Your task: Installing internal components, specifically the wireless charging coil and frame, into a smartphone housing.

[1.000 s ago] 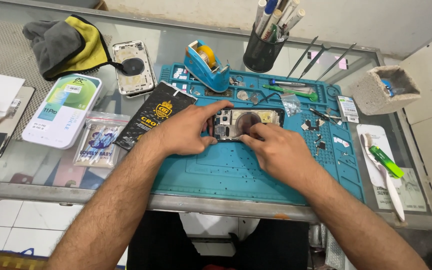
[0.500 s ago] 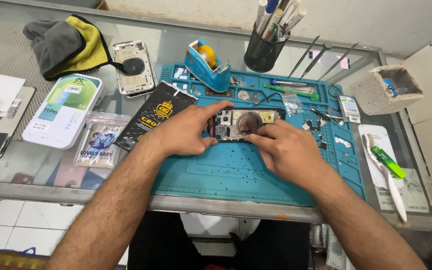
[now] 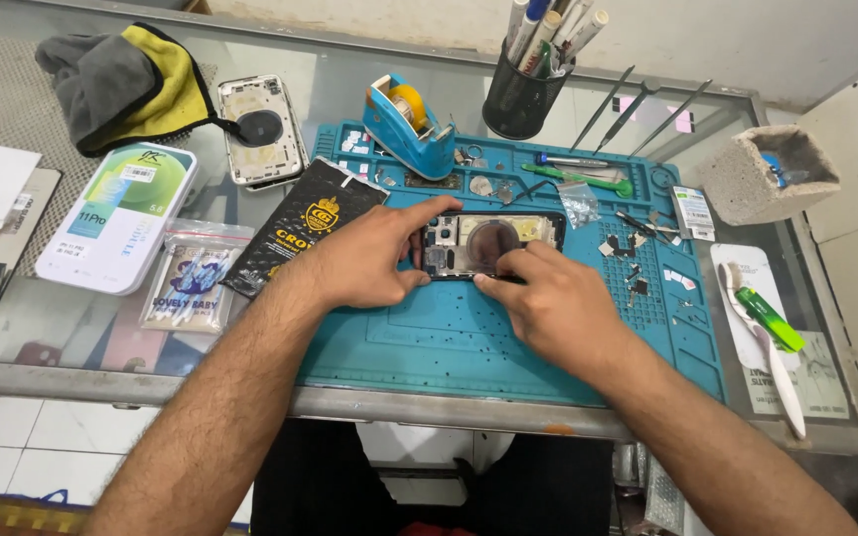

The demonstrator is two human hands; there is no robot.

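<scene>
Mid-repair on the opened phone (image 3: 489,245), lying flat near the middle of the teal mat (image 3: 419,337). My left hand (image 3: 369,253) pinches its left end, thumb under, fingers over, steadying it. My right hand (image 3: 548,303) has fingertips pressed together at the lower edge, on something too small to tell. Next likely needs fine pressure without shifting the frame; loose screws (image 3: 633,273) sit just right.

We see the left hand (image 3: 374,260) and right hand (image 3: 556,303) gripping an opened phone housing (image 3: 489,243) on the teal repair mat (image 3: 429,337), a blue tape dispenser (image 3: 406,124) standing behind them.
</scene>
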